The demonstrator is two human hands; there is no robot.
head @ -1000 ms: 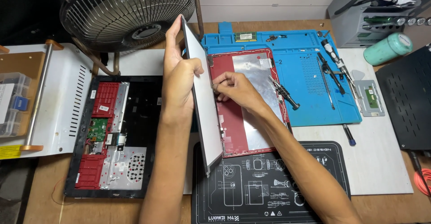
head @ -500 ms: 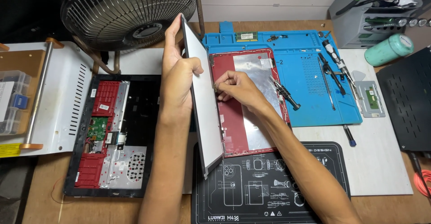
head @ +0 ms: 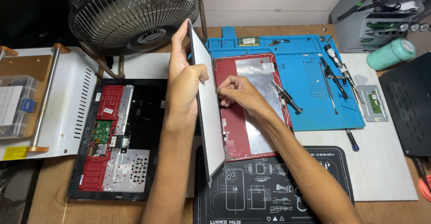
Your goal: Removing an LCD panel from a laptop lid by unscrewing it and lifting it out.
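From the head view, my left hand (head: 184, 82) grasps the screen panel (head: 207, 112), fingers spread up its back, thumb hooked over the front edge. The panel stands tilted on its long edge, hinged up off the red lid (head: 233, 130), which lies flat, partly on the blue mat (head: 310, 71) and partly on the black mat (head: 269, 188). My right hand (head: 235, 91) is pinched closed at the lid's silver foil, just beside the panel's inner face; whether it has a cable or a tape tab between the fingertips I cannot tell.

To do this well, I judge the panel must not swing wider: anything joining it to the lid would take the strain. I should bear the weight with my left palm, not squeeze the glass at the thumb. The right fingertips should pull flat and slow, along the lid rather than upward.

The black tweezers (head: 287, 99) lie on the foil near my right wrist; an elbow could knock them. The open laptop base (head: 116, 139) sits apart on the left, under the fan (head: 130, 13).
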